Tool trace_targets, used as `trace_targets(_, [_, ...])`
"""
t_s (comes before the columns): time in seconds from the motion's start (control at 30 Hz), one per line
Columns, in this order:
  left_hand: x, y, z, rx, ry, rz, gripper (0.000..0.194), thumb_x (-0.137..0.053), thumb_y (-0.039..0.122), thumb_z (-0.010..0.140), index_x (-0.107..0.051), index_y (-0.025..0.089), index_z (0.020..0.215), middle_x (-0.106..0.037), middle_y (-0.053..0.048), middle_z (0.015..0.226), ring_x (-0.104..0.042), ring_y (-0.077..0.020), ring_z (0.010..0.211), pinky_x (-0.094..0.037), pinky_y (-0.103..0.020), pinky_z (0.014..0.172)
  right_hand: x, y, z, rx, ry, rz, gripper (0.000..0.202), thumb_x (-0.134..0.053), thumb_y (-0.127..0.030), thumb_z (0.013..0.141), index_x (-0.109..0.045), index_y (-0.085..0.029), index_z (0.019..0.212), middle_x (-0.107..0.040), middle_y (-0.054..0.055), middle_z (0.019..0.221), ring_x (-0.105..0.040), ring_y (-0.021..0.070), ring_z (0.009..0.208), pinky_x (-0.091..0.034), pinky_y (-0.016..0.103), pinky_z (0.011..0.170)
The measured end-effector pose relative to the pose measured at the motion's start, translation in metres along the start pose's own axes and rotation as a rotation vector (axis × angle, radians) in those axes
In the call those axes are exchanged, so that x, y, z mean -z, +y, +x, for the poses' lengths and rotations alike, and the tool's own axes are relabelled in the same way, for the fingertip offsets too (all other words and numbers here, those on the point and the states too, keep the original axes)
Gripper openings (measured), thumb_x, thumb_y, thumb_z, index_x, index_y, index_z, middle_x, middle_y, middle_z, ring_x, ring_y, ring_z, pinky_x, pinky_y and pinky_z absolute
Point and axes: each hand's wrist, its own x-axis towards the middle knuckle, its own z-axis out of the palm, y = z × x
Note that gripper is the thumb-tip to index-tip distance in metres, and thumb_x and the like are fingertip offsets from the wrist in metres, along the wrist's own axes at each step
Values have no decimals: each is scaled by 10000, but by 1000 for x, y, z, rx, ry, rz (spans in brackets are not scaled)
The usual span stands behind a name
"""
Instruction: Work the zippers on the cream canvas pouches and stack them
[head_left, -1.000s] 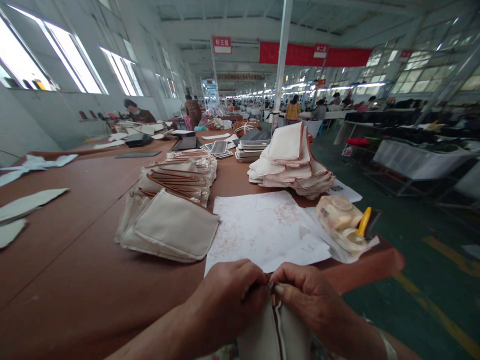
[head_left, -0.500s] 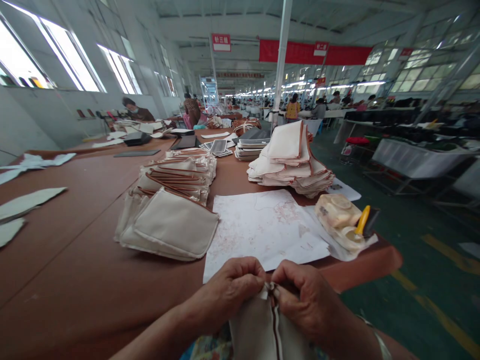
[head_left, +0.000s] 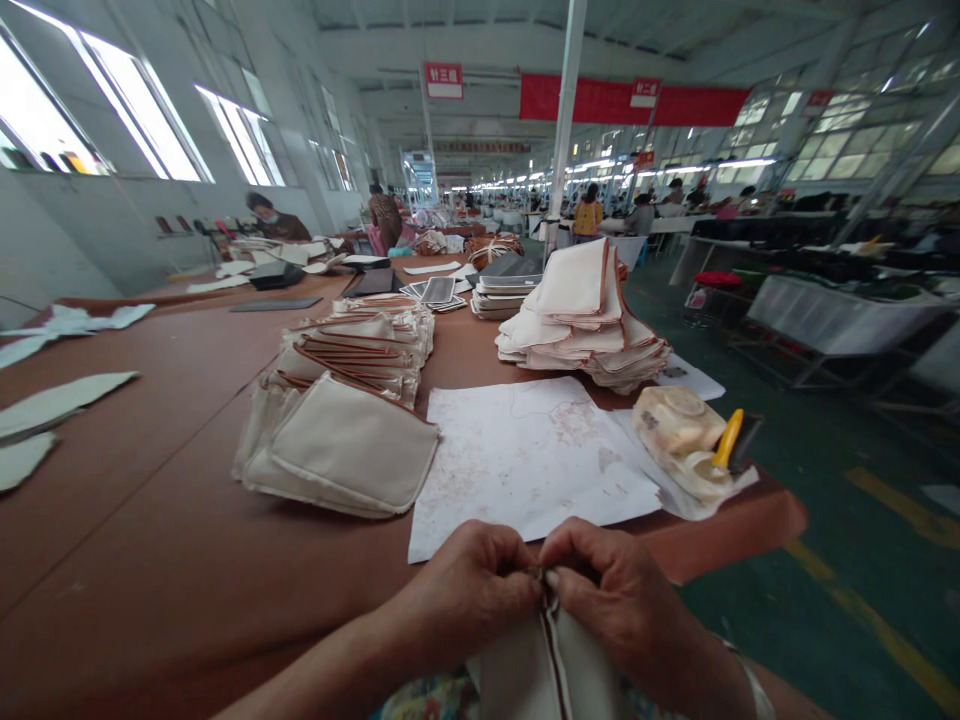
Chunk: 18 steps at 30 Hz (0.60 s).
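Note:
My left hand (head_left: 487, 570) and my right hand (head_left: 611, 580) meet at the bottom middle, both closed in a pinch. Between them they grip the top end of a cream fabric piece (head_left: 517, 665) with a brown-lined slit, perhaps a zipper, down its middle. The fingertips hide most of that end. The piece hangs down over my lap, where patterned cloth shows. Just beyond my hands lies a white paper sheet (head_left: 517, 450) scattered with brown thread bits. Left of the sheet leans a row of cream fabric pieces (head_left: 352, 440) with brown edging.
A stack of cream panels (head_left: 574, 290) stands behind the paper. At the table's right corner sit a yellowed plastic container (head_left: 679, 415) and a yellow-handled brush (head_left: 727, 440). Loose cream pieces (head_left: 60, 405) lie on the brown table (head_left: 150, 560). Several people work farther back.
My left thumb and fingers have shifted right, closer to my right fingertips, and now cover the white tab that showed at the piece's end. The view has barely moved.

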Motion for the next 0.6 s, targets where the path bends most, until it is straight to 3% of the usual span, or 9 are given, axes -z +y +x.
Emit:
trace_targets(0.13, [-5,0,-1,-15,15,-237,172,-639,263,695,-634,99,745,-523,12,612,-360,-74,542,-244,-193,488,4,4,-5,150,-46,62,107,-504,-188,891,-610,-179,879,-581,0,749,-503,137,686,-406,237,625])
trace_targets(0.27, [-8,1,-4,10,-1,-501,107,-664,186,614,-638,99,670,-594,-15,599,-421,-75,514,-298,-189,502,8,-2,-7,589,-18,-137,170,-448,-107,908,-592,-190,946,-563,9,765,-519,129,691,-389,225,615])
trace_targets(0.33, [-8,1,-5,42,-35,-587,116,-678,171,582,-641,101,666,-592,-16,571,-424,-76,469,-292,-193,472,9,-6,-7,725,10,-237,198,-444,-78,902,-588,-198,965,-546,8,751,-502,127,668,-356,231,588])
trace_targets(0.53, [-6,-1,-4,-4,-122,-660,306,-719,367,742,-611,89,679,-568,-37,587,-434,-85,478,-286,-206,466,13,0,-10,724,-8,-402,178,-436,-123,936,-600,-186,909,-537,29,708,-473,146,641,-327,270,577])
trace_targets(0.6, [-7,0,-4,15,-122,-653,350,-798,375,699,-587,96,675,-562,-21,605,-421,-72,490,-287,-201,481,14,7,-13,694,-22,-442,170,-447,-119,925,-604,-182,923,-549,39,725,-486,152,653,-334,274,583])
